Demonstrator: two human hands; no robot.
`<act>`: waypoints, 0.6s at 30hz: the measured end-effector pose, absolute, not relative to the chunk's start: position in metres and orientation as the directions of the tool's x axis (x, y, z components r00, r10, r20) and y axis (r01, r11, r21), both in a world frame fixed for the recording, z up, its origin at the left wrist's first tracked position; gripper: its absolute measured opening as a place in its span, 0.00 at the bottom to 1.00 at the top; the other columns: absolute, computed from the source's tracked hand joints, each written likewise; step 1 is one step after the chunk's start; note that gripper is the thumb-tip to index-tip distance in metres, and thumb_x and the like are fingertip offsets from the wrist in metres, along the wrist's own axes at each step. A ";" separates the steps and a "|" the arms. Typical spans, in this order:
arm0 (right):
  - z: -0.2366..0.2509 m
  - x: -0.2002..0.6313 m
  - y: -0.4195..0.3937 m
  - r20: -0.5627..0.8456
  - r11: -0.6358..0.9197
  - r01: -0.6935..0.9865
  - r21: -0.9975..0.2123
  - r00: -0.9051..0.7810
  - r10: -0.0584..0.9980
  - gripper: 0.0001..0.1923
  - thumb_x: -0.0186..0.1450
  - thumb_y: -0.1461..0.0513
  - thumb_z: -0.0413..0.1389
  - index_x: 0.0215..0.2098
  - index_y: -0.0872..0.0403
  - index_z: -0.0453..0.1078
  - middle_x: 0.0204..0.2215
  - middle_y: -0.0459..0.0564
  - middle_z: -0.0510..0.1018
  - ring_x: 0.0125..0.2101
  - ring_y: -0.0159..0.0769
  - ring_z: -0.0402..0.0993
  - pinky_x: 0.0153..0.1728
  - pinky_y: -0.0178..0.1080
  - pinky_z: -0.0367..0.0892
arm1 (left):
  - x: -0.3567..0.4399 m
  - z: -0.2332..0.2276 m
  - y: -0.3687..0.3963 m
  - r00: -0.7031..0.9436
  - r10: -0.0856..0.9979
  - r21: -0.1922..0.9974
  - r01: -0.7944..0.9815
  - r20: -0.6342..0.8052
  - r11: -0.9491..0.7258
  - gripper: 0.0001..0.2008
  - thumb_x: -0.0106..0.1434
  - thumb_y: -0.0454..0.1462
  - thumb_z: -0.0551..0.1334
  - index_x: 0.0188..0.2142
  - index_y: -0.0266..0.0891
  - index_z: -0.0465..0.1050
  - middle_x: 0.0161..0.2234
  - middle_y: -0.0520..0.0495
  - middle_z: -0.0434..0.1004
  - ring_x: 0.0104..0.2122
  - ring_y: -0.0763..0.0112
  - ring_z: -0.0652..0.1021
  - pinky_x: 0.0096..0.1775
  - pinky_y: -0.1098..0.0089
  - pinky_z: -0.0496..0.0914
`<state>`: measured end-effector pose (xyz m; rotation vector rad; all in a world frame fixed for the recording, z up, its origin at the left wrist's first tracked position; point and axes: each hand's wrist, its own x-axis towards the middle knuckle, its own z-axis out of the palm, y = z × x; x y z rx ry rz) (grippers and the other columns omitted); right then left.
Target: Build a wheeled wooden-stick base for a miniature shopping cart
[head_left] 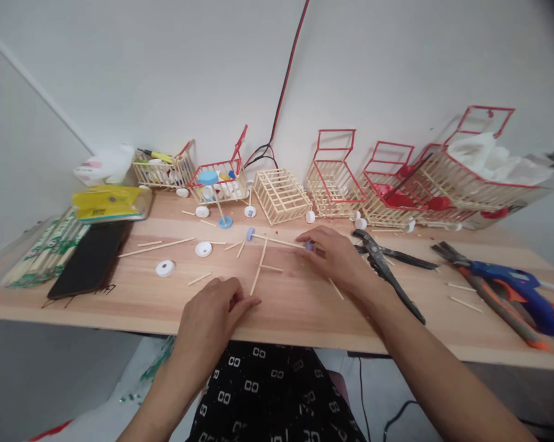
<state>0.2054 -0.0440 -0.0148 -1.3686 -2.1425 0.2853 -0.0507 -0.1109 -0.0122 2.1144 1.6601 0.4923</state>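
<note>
Left hand [215,307] rested on the counter [134,294], its grip pinched on the near end of a stick frame [260,270]. Right hand [336,255] lay further in, grip closed on the frame's axle stick [277,240]; beyond stood stick carts [281,195].

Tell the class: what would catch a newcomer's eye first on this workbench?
First, the row of little stick-built carts with red frames lined up along the wall at the back of the table. Next, in the middle, the left hand and right hand touching a frame of thin sticks capped with blue wheels. At the far right lies a blue glue gun.
</note>
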 end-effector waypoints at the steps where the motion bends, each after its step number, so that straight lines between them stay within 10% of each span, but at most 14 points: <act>1: -0.013 0.206 -0.044 0.375 0.454 0.752 -0.477 -0.293 0.879 0.10 0.64 0.60 0.54 0.42 0.54 0.72 0.39 0.53 0.76 0.42 0.40 0.71 0.45 0.42 0.63 | -0.052 -0.013 -0.111 0.230 0.972 0.520 0.826 0.039 -0.216 0.16 0.62 0.46 0.60 0.25 0.39 0.65 0.24 0.52 0.69 0.29 0.68 0.70 0.31 0.69 0.59; 18: 0.026 0.250 -0.088 0.457 0.167 0.828 -0.535 0.117 0.882 0.11 0.64 0.57 0.53 0.26 0.53 0.68 0.22 0.45 0.73 0.25 0.32 0.68 0.28 0.34 0.57 | -0.053 -0.002 -0.146 0.250 0.837 0.474 0.730 0.486 -0.493 0.08 0.66 0.40 0.56 0.31 0.41 0.67 0.24 0.54 0.68 0.23 0.75 0.68 0.28 0.73 0.62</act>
